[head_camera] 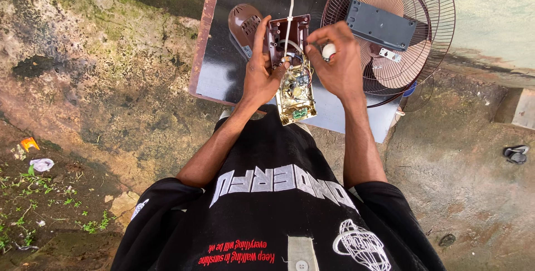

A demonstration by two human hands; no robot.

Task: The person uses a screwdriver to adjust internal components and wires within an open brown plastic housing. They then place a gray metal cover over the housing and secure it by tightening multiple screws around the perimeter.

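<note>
My left hand (261,70) grips the left side of an opened brown housing (290,32) with a circuit board (295,95) hanging from its near end, wires showing inside. A white cable (289,3) runs from the housing away across the table. My right hand (337,62) is closed around a small white rounded object (329,51) at the housing's right edge. What that white object is cannot be told. Both hands hover over a dark glossy table (223,65).
A brown domed vented cover (244,23) lies left of the housing. A fan with a wire guard (401,26) and a dark rectangular box (380,25) sits at the right. Mossy concrete ground surrounds the table; a sandal (516,154) lies far right.
</note>
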